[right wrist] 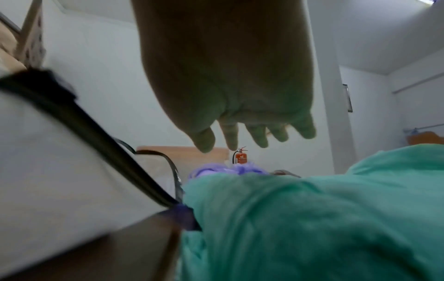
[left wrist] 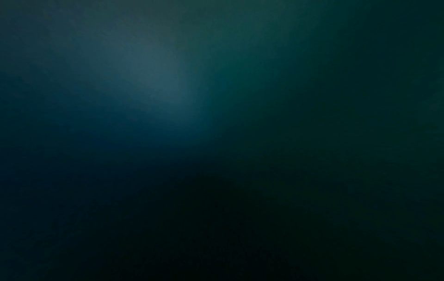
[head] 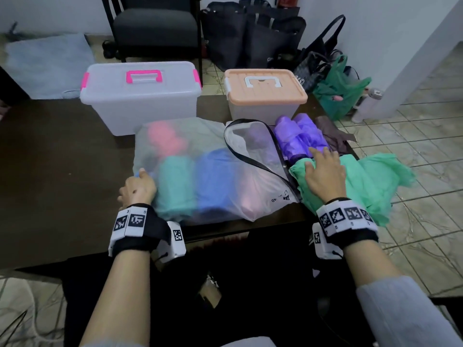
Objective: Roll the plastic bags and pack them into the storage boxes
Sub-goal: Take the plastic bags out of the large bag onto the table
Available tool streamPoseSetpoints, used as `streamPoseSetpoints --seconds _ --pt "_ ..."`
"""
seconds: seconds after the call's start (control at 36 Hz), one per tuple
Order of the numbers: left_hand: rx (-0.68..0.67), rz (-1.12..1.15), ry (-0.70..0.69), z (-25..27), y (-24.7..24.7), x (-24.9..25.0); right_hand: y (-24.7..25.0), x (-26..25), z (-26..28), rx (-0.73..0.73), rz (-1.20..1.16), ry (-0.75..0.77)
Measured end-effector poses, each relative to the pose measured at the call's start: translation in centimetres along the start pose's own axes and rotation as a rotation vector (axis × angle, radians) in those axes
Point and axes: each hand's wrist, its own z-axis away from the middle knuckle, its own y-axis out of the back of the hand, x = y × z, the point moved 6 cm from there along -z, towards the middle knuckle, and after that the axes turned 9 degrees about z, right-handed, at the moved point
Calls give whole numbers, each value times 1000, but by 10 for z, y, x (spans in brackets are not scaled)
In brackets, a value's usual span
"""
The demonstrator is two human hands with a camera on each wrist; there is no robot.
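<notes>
From the head camera, the big translucent bag (head: 200, 169), holding rolled bags in pink, teal and blue, lies mid-table and serves as landmark. Behind it stand the pink-latched box (head: 140, 96) and the peach-lidded box (head: 264, 93), both lidded. The left hand (head: 136, 187) grips the bag's left edge. Right of it, the right hand (head: 324, 175) lies flat, fingers spread, on the loose green bag (head: 363, 181), with purple bags (head: 300, 137) just behind.

The left wrist view is dark; nothing there can be told.

The right wrist view shows the right hand's fingers (right wrist: 260, 136) extended, apparently just above the green bag (right wrist: 312, 218).

Judging by this, flattening precedes rolling; next comes smoothing, then rolling tightly.
</notes>
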Motion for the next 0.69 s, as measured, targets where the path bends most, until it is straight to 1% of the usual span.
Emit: streamPoseSetpoints --seconds 0.08,0.14,0.22,0.33,0.44,0.61,0.69 --pt "19 73 1 -3 1 1 -10 20 1 -142 26 -175" --pt "21 129 -6 -4 3 3 -21 29 2 -203 39 -241" --pt "11 189 -24 -3 6 8 -34 37 6 -253 33 -312" --pt "18 264 -61 -5 6 15 -39 35 10 -243 37 -318" --pt "66 367 -135 0 9 19 -39 33 11 -236 44 -318" --pt "88 416 -342 25 10 47 -40 34 10 -224 45 -310" --pt "58 460 -424 38 8 65 -41 34 10 -221 55 -312"
